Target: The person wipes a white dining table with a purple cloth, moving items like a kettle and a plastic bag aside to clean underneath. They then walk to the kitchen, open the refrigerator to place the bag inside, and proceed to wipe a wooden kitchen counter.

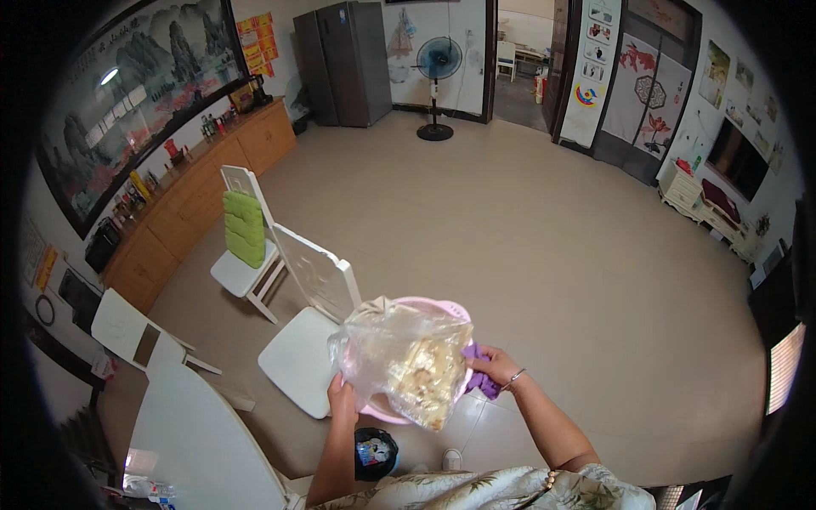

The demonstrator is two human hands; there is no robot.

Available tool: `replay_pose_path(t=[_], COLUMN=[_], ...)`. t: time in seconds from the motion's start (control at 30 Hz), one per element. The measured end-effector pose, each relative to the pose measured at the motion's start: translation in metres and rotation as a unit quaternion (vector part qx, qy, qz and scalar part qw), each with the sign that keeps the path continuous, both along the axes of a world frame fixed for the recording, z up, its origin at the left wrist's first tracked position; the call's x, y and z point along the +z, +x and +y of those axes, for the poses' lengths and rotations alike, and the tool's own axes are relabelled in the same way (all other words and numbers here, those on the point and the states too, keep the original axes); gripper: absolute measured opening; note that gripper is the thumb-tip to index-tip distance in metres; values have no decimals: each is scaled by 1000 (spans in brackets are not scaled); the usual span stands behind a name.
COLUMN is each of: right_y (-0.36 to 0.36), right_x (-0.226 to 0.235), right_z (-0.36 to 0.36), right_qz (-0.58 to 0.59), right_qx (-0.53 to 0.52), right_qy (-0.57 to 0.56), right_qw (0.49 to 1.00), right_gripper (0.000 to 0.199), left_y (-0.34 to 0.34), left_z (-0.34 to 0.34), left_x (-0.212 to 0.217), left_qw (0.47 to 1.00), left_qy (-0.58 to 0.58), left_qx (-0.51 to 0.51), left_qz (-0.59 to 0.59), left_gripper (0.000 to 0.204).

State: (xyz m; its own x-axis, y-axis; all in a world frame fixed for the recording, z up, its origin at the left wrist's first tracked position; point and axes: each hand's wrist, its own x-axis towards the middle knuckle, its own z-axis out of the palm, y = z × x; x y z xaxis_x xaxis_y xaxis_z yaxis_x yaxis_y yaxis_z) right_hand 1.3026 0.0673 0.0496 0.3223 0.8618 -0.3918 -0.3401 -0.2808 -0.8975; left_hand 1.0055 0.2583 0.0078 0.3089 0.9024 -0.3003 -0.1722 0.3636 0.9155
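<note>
A clear plastic bag (408,361) with pale yellowish food scraps lies in a pink round basin (452,311) held up in front of me. My left hand (342,399) grips the basin's near left rim, with the bag draped over it. On the right side, my right hand (495,367) holds the basin's rim together with a purple cloth (482,382). A bracelet sits on that wrist.
Below the basin a small black waste bin (375,453) stands on the tiled floor. Two white chairs (308,327) stand to the left, one with a green cushion (245,228). A white table (200,442) is at lower left. A fan (437,85) and fridge stand far back.
</note>
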Motion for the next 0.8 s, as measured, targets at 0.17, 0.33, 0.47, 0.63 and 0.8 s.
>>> replay_pose_path(t=[0.17,0.33,0.47,0.63,0.8], right_y=[77,156,231,312,381], right_x=[8,17,47,73,59], right_z=[38,118,190,261,346], right_qz=[-46,-32,-158,-81,-112], right_qx=[-38,-39,-36,-75,-119], right_qy=[-13,0,-7,27,49], right_qw=[998,999,987,994,985], right_gripper=[29,27,23,29,22], left_y=[77,151,234,305,386], left_z=[53,129,203,277,368], left_x=[6,32,51,76,97], left_qw=[998,997,990,965,947], left_qy=[27,4,-2,-82,-43], left_qx=[-52,-70,-99,-164,-217], left_qz=[-2,26,-102,-188,-234], left_gripper=[39,40,55,74,80])
